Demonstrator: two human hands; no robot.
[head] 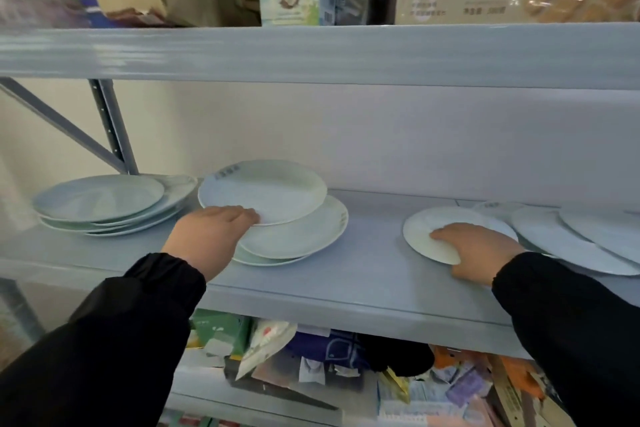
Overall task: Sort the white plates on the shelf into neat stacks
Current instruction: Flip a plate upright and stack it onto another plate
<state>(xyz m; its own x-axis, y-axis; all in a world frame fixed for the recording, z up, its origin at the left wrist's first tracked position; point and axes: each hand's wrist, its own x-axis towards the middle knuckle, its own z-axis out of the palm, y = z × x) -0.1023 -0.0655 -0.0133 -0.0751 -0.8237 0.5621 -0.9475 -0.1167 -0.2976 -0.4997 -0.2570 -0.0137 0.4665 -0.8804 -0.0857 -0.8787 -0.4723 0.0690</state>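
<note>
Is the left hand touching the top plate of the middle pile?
Touching. The head view shows the left hand with its fingers lying over the near rim of the tilted top plate.

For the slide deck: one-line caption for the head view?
Left hand lifts the top plate of the middle stack while right hand grips a small plate on the grey shelf.
</note>
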